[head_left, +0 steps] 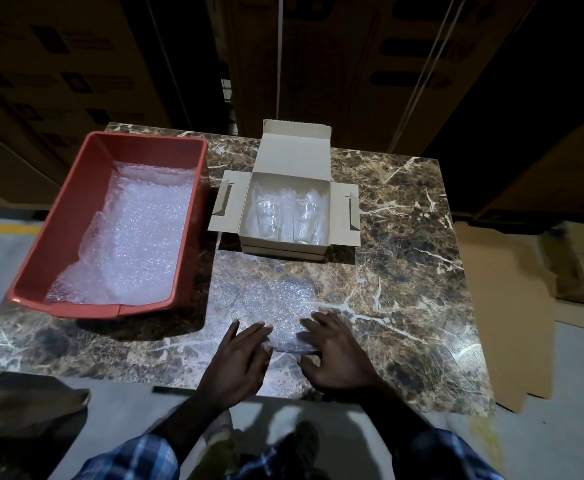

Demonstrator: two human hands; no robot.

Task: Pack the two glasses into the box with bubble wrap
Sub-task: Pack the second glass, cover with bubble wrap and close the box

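bin [76, 216] red | table [405, 271] brown marble | sleeves [138, 459] blue plaid

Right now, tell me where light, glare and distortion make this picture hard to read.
Head view: the background cartons are nearly black; glare whitens the bubble wrap in the red tray; the two glasses in the box are faint, clear on clear; the sheet of bubble wrap under the left hand and right hand almost vanishes on the marble table; wide-angle bending curves the edges.
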